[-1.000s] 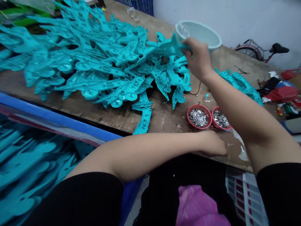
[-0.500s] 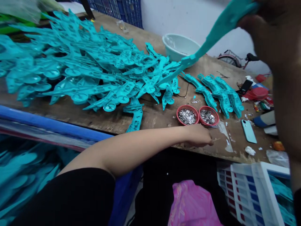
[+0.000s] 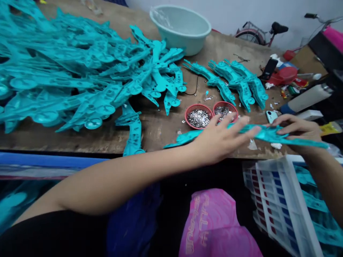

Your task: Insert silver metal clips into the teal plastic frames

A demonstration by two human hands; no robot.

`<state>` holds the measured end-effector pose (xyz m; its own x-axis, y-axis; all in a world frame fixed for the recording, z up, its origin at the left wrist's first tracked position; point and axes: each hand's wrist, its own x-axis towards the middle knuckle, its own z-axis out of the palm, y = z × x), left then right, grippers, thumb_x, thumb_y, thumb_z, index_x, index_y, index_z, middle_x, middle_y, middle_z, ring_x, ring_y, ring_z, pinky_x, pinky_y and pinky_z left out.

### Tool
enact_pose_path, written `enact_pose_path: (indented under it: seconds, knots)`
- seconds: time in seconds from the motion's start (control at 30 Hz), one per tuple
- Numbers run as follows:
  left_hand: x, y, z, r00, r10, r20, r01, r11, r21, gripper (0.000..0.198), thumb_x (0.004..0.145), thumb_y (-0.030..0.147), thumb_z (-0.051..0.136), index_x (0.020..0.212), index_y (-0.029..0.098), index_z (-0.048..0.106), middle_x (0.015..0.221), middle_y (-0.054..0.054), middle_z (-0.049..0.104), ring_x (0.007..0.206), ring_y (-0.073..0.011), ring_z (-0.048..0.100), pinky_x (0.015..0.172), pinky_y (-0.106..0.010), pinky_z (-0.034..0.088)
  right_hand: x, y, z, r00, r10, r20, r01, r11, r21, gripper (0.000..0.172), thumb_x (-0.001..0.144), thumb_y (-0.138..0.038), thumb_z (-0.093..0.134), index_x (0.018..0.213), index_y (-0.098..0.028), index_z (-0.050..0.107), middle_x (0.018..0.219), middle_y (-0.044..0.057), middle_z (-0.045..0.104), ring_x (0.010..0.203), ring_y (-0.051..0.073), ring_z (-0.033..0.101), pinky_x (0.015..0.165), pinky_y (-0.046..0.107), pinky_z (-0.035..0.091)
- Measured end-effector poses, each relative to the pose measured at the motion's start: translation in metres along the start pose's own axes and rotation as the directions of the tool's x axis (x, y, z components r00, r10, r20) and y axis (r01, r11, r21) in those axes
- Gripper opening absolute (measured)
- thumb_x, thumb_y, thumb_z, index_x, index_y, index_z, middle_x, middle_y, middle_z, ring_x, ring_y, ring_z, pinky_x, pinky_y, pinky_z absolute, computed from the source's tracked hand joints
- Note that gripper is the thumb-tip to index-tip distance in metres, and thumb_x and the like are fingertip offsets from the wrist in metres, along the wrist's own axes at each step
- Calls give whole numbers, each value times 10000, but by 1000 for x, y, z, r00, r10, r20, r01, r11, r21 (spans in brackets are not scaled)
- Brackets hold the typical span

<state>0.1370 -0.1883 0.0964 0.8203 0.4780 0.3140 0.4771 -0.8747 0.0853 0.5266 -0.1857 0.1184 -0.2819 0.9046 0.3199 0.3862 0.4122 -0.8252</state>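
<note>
My right hand grips a long, thin teal plastic part held level just above the table's front edge. My left hand lies over the middle of this part, fingers stretched out, somewhat blurred; whether it presses on the part I cannot tell. The part's narrow left end sticks out past my left wrist. Directly behind my left hand stand two small red baskets, the left basket and the right basket, both holding small shiny metal pieces.
A big heap of similar teal parts covers the table's left. Several more teal parts lie behind the baskets. Further back stands a pale basin. A phone, a bottle and a white crate are at the right.
My right hand has come down from the upper right with the teal part, which now lies level. My left hand has lifted from beside the baskets and spread its fingers over it. The view has shifted.
</note>
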Motion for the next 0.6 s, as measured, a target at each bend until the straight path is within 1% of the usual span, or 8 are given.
enact_pose_path:
  seconds: [0.07, 0.13, 0.23, 0.3, 0.37, 0.43, 0.53, 0.6]
  knots:
    - [7, -5, 10, 948, -127, 293, 147, 988, -45, 786, 1249, 287, 742, 1989, 184, 500, 1953, -244, 638, 1652, -412, 777, 1222, -532, 758, -11, 15, 4, 989, 53, 141, -59, 997, 42, 253, 946, -777, 1107, 1019, -537, 1072, 1133, 165, 865, 1012, 441, 954, 925, 625, 807]
    - [13, -8, 22, 884, -147, 444, 179, 983, -31, 745, 1243, 231, 676, 1964, 139, 515, 1874, -255, 687, 1531, -408, 829, 1127, -504, 764, -13, 29, 2, 961, 84, 263, -65, 995, -82, 98, 1063, -633, 1036, 1058, -540, 1069, 1258, 188, 868, 1176, 466, 948, 1024, 646, 791]
    - [14, -6, 38, 831, -200, 520, 223, 975, 18, 752, 1216, 160, 616, 1964, 152, 533, 1780, -250, 738, 1490, -433, 834, 1140, -545, 732, 0, 44, -14, 928, 79, 365, 45, 947, -319, 264, 1085, -311, 933, 1221, -531, 987, 1444, 232, 802, 1357, 440, 874, 1138, 640, 750]
    - [9, -2, 48, 790, -228, 569, 255, 966, 33, 799, 1201, 176, 632, 1989, 129, 510, 1771, -269, 739, 1487, -462, 827, 1149, -579, 717, 20, 51, -25, 954, 12, 299, 106, 921, -376, 385, 1068, -224, 858, 1352, -484, 864, 1495, 258, 747, 1300, 412, 856, 1086, 623, 756]
    - [2, 1, 57, 766, -255, 591, 269, 961, 65, 830, 1198, 176, 603, 2014, 87, 476, 1797, -297, 722, 1487, -480, 818, 1150, -591, 703, 49, 57, -27, 977, -26, 211, 120, 886, -449, 319, 1114, -219, 742, 1368, -400, 805, 1484, 277, 762, 1229, 388, 850, 1049, 607, 739]
    - [-3, 3, 66, 763, -272, 586, 265, 959, 101, 835, 1208, 173, 552, 2029, 65, 451, 1865, -318, 680, 1497, -482, 808, 1163, -583, 688, 82, 63, -12, 965, 39, 259, 118, 817, -565, 322, 1147, -203, 630, 1344, -309, 862, 1435, 281, 845, 1247, 386, 853, 1105, 596, 703]
    - [-5, 2, 74, 780, -275, 562, 244, 961, 132, 814, 1254, 212, 488, 2044, 31, 410, 2000, -332, 562, 1595, -490, 760, 1246, -598, 673, 127, 76, 40, 852, 272, 448, 123, 727, -675, 427, 1155, -196, 640, 1436, -228, 959, 1444, 210, 939, 1298, 406, 879, 1167, 573, 676]
    - [-3, 1, 74, 781, -266, 565, 227, 964, 140, 827, 1293, 283, 500, 2047, -23, 354, 2070, -350, 452, 1726, -506, 686, 1351, -625, 650, 146, 87, 80, 835, 353, 421, 112, 641, -759, 404, 1169, -267, 719, 1469, -244, 989, 1452, 168, 954, 1314, 438, 892, 1098, 553, 684]
